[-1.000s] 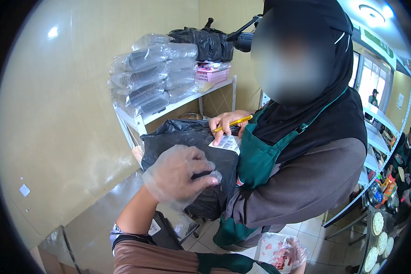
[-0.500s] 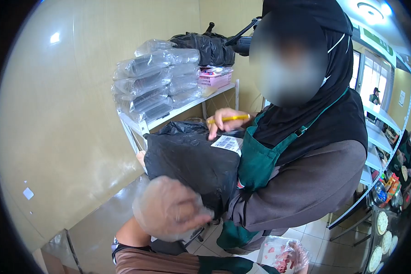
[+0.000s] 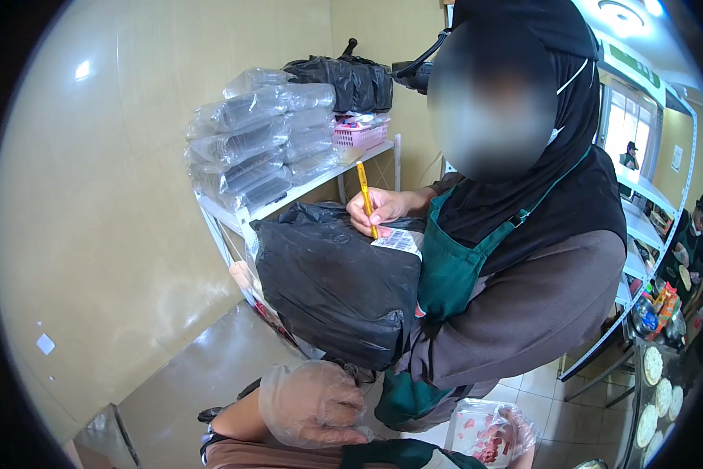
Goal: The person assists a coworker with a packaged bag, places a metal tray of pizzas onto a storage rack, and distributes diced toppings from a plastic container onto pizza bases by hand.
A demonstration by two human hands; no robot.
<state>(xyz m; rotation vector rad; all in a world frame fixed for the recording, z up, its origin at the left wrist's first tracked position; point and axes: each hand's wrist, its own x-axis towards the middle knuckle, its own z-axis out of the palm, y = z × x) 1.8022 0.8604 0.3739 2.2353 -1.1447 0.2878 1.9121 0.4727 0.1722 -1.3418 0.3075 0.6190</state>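
Note:
My left hand [image 3: 314, 402], in a clear plastic glove, is low in the view with its fingers loosely bent and nothing visible in them. It is just below a black plastic-wrapped parcel [image 3: 332, 289], apart from it. At the bottom right, my right hand [image 3: 521, 430], also gloved, grips a clear plastic tray [image 3: 461, 408] holding red, meat-like pieces [image 3: 488, 448]. A co-worker in a green apron [image 3: 454, 266] supports the parcel against the body. That person's hand [image 3: 379, 209] holds a yellow pen [image 3: 364, 187] with its tip on the parcel's white label [image 3: 400, 241].
A white shelf [image 3: 269, 205] along the wall carries stacked clear packs [image 3: 250, 133], black bags [image 3: 351, 84] and a pink basket [image 3: 361, 136]. On the right stand a white rack [image 3: 640, 223] and a dark surface with round flatbreads [image 3: 653, 364]. Other people are in the background.
My left hand has moved down and away from the parcel. The co-worker's pen has swung from lying flat to upright, with its tip now on the label. My view has shifted slightly.

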